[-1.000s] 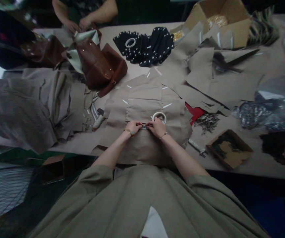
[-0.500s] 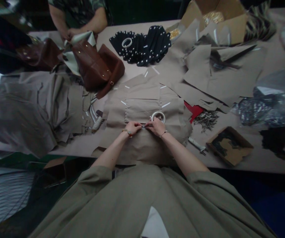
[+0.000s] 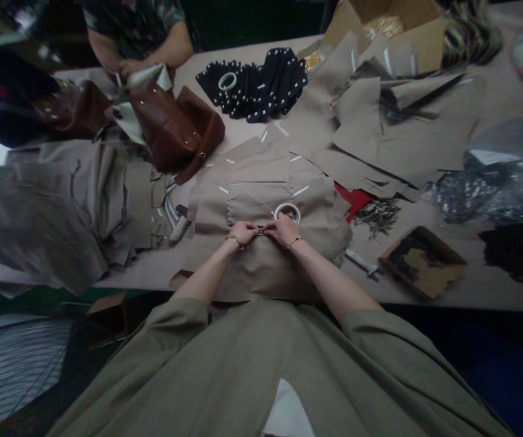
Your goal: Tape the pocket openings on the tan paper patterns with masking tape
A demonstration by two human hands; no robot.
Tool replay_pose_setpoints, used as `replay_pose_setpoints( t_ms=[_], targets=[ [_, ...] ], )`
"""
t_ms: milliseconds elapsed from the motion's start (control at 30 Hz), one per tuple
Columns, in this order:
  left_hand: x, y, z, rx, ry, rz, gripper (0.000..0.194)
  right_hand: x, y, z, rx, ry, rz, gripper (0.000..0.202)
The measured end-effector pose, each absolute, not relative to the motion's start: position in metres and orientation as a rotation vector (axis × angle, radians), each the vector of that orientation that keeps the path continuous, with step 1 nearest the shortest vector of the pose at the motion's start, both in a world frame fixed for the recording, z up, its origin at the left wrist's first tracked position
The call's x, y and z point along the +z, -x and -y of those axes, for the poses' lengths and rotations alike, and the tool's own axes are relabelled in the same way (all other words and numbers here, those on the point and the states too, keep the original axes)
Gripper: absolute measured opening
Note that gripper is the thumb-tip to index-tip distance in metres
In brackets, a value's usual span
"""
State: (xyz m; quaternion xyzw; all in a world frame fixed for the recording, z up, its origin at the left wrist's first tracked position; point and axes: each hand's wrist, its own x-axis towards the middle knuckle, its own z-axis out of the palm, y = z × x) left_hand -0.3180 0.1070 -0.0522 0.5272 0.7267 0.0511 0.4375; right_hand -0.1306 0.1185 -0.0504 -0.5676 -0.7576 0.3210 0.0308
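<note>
One heap of taupe fabric (image 3: 56, 200) at far left; brown bag (image 3: 163, 124); left hand (image 3: 242, 232) pinched onto one end of a small dark strip (image 3: 261, 231) over a taupe panel (image 3: 260, 203); right hand (image 3: 285, 230) pinched onto its other end, against white tape roll (image 3: 298, 213); cardboard tray (image 3: 429, 273) farther right.

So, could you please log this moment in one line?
left hand: holds small dark piece | right hand: holds same piece, by tape roll | beige fabric: under hands

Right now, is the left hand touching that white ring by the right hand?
Apart. The head view shows tan cloth in the gap between the left hand and the white ring.
</note>
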Motion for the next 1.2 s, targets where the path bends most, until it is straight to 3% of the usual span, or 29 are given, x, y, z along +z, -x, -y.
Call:
replay_pose_setpoints(
  t_ms=[467, 700, 1200],
  targets=[
    [-0.042, 0.318, -0.086, 0.271, -1.421, -1.815, 0.025, -0.054, 0.14, -0.087, 0.682, 1.69, 2.342, 0.035],
    [-0.043, 0.337, -0.087, 0.209, -1.655, -1.842, 0.019, -0.067, 0.14, -0.088, 0.726, 1.725, 2.22, 0.038],
    [-0.05, 0.332, -0.103, 0.095, -1.586, -1.78, 0.02, -0.064, 0.146, -0.09, 0.671, 1.853, 2.257, 0.032]
  ],
)
